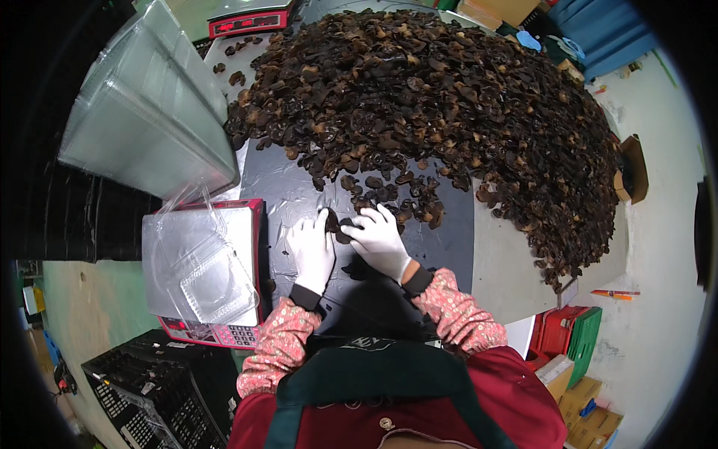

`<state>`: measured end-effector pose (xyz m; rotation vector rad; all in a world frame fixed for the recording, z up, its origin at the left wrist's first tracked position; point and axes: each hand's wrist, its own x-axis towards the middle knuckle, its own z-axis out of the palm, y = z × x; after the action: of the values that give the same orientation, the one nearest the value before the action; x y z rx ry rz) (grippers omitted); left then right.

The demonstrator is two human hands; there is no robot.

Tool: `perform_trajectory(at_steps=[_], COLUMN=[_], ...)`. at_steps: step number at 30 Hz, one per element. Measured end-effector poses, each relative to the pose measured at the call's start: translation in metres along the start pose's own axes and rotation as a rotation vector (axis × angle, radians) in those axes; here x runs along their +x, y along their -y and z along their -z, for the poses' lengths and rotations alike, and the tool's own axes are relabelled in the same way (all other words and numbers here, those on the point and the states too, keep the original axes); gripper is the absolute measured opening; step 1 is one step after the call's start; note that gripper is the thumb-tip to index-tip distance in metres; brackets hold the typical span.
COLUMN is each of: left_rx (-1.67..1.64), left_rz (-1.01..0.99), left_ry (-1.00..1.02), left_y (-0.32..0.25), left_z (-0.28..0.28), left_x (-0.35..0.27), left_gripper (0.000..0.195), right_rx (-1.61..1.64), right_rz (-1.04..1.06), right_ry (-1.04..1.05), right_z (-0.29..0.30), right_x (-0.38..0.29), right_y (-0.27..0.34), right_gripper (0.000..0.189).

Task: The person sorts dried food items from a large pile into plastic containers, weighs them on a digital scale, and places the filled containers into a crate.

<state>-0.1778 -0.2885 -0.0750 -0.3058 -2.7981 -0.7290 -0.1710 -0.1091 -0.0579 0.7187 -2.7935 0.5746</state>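
Note:
White gloves cover both hands over a dark sheet (437, 252) on the table. My left hand (311, 250) grips one dark brown mushroom piece (332, 220) between thumb and forefinger. Close beside it, my right hand (378, 241) has its thumb and fingers on a second dark piece (344, 231). Just beyond the fingers lies a small loose cluster of mushroom pieces (424, 196). Behind that spreads a large heap of the same dark pieces (404, 95).
At left, an open clear plastic clamshell box (216, 280) rests on a red-framed scale (160, 247). Tall stacked clear containers (151, 123) stand behind it. Another scale (249, 23) is at the back. Black crates (157, 381) sit lower left; red and green crates (580, 348) lower right.

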Motion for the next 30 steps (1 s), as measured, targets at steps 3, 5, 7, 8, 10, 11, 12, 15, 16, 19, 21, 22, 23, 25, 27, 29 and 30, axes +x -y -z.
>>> perform_trajectory(at_steps=[3,5,7,8,10,11,12,15,16,19,21,22,23,25,27,29,30], left_rx=[-0.164,-0.231,-0.245,-0.224,-0.145,-0.099,0.027,0.245,0.268,0.423,0.411,0.368,0.297,0.082,0.033,-0.016,-0.022], left_rz=[-0.061,-0.167,-0.147,-0.152,-0.111,-0.091,-0.032,0.136,0.171,0.250,0.291,0.262,0.201,0.154,0.155,0.076,0.070], left_ry=[-0.026,0.054,0.031,0.027,0.026,0.010,0.057,0.213,0.231,0.272,0.264,0.197,0.106,0.111,0.190,0.221,0.275], left_y=[-0.005,-0.012,-0.024,-0.024,-0.013,-0.007,-0.005,0.004,0.004,0.000,-0.001,0.000,0.010,-0.002,-0.013,-0.020,-0.016], left_z=[0.009,0.018,0.041,0.052,0.071,0.077,0.081,0.088,0.088,0.080,0.075,0.076,0.067,0.062,0.055,0.047,0.039], left_x=[-0.028,-0.049,-0.063,-0.069,-0.083,-0.089,-0.096,-0.107,-0.109,-0.109,-0.101,-0.099,-0.101,-0.091,-0.074,-0.055,-0.047], left_gripper=[0.022,0.025,0.032,0.036,0.044,0.049,0.054,0.068,0.070,0.072,0.069,0.064,0.057,0.050,0.061,0.066,0.069], right_rx=[0.211,0.329,0.208,0.125,0.004,-0.036,-0.018,-0.066,-0.003,-0.021,0.017,0.038,0.059,0.081,0.033,-0.041,-0.051], right_rz=[0.007,-0.205,-0.245,-0.323,-0.504,-0.608,-0.633,-0.434,-0.376,-0.257,-0.213,-0.182,-0.152,-0.160,-0.286,-0.325,-0.276], right_ry=[-0.122,-0.051,-0.208,-0.285,-0.294,-0.225,-0.137,0.007,-0.033,-0.054,-0.151,-0.128,-0.105,-0.076,-0.160,0.030,0.108], right_z=[0.026,0.037,0.051,0.053,0.047,0.044,0.038,0.024,0.020,0.018,0.020,0.023,0.025,0.028,0.037,0.040,0.042], right_x=[-0.025,-0.046,-0.052,-0.049,-0.039,-0.033,-0.027,-0.013,-0.016,-0.043,-0.067,-0.077,-0.086,-0.094,-0.083,-0.069,-0.058], right_y=[-0.009,-0.041,-0.077,-0.089,-0.111,-0.122,-0.127,-0.095,-0.081,-0.049,-0.041,-0.039,-0.037,-0.034,-0.020,-0.011,0.002], right_gripper=[0.019,0.014,0.021,0.030,0.050,0.060,0.066,0.058,0.052,0.039,0.029,0.026,0.023,0.037,0.061,0.087,0.088])
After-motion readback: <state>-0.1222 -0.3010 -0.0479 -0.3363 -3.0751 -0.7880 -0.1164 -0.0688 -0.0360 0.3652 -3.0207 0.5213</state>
